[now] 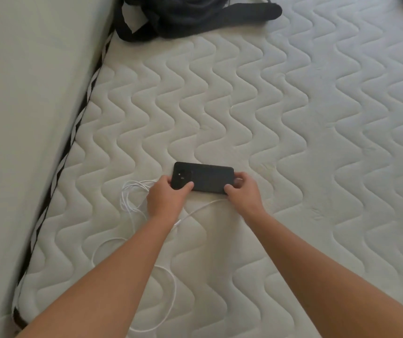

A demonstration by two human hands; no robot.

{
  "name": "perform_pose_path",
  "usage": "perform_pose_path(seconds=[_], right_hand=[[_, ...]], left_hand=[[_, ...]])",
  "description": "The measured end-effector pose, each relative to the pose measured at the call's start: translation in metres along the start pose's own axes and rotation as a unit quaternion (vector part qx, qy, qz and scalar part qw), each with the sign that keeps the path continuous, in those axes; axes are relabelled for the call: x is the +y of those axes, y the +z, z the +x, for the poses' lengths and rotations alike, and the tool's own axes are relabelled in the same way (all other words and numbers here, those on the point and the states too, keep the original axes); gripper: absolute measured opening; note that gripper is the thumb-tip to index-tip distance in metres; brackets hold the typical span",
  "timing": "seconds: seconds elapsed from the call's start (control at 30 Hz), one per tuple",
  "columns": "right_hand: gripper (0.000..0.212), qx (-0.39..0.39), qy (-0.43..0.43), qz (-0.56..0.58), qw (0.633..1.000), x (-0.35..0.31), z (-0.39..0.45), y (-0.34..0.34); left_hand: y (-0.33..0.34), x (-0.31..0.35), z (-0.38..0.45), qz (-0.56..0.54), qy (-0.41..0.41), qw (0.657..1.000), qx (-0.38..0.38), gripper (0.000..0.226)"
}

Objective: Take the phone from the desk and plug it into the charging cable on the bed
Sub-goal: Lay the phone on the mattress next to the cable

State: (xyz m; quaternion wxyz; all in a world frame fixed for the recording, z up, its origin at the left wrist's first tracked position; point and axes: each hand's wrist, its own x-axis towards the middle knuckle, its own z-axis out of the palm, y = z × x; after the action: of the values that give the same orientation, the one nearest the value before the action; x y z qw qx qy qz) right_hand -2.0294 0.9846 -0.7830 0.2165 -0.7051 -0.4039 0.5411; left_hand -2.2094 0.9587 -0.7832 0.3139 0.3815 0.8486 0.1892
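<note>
Phone (204,177) face-down on the bed (256,106), both hands on it.

Left hand (165,200) grips the camera end, thumb across the back; right hand (243,191) pinches the opposite end, fingers curled around the edge (port hidden, can't tell if the plug is seated). White cable (132,203) loops beside and under the left wrist, one strand running toward the right hand. Black bag (183,15) at the far edge of the bed, well apart.

Bare quilted white mattress (293,106) filling the view, pale wall (25,93) running along its left, dark bag (195,13) lying at the far end
</note>
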Motion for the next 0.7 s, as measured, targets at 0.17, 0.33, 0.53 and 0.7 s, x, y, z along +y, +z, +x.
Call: perform_pose_path(seconds=[0.17, 0.33, 0.53, 0.7], right_hand=[[0.042, 0.002, -0.065, -0.034, 0.997, 0.004, 0.001, 0.014], [0.049, 0.042, -0.095, -0.083, 0.991, -0.001, 0.010, 0.015], [0.063, 0.048, -0.119, -0.050, 0.991, -0.020, 0.037, 0.013], [0.068, 0.048, -0.107, -0.001, 0.993, -0.021, 0.046, 0.015]], left_hand=[[0.004, -0.003, 0.004, 0.001, 0.029, 1.000, 0.010, 0.038], [0.003, 0.000, 0.020, 0.030, 0.075, 0.996, 0.027, 0.040], [0.002, 0.014, 0.049, 0.086, 0.105, 0.990, 0.040, 0.043], [0.008, 0.014, 0.051, 0.073, 0.094, 0.992, 0.041, 0.046]])
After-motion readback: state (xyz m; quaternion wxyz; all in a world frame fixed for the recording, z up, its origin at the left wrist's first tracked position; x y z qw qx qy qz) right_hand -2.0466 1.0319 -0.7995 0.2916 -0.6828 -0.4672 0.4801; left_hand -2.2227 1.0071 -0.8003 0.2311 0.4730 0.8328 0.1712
